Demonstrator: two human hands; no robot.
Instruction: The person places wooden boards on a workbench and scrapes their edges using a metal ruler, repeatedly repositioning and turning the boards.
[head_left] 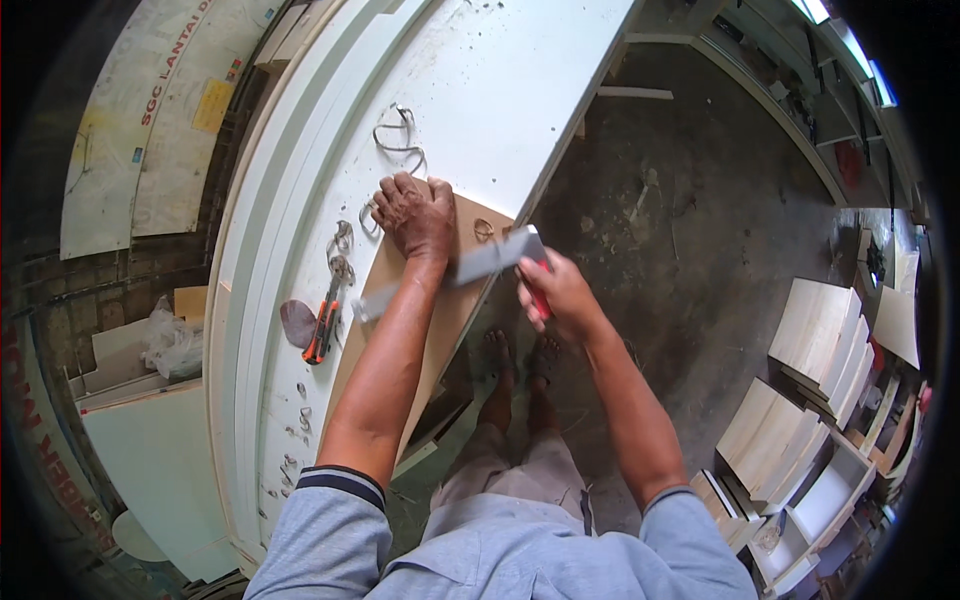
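Left hand [412,218]: presses brown board [455,312]; grip, I can't tell.
Right hand [558,295]: clenched round red-handled handsaw [492,261], beyond right edge of worktop [510,90].

Bright strips [882,84] glare at far right; the white counter [515,75] looks pale, the floor [640,205] dim. Motion blurs the grey blade [492,258]; straight edges bend toward a dark rim.
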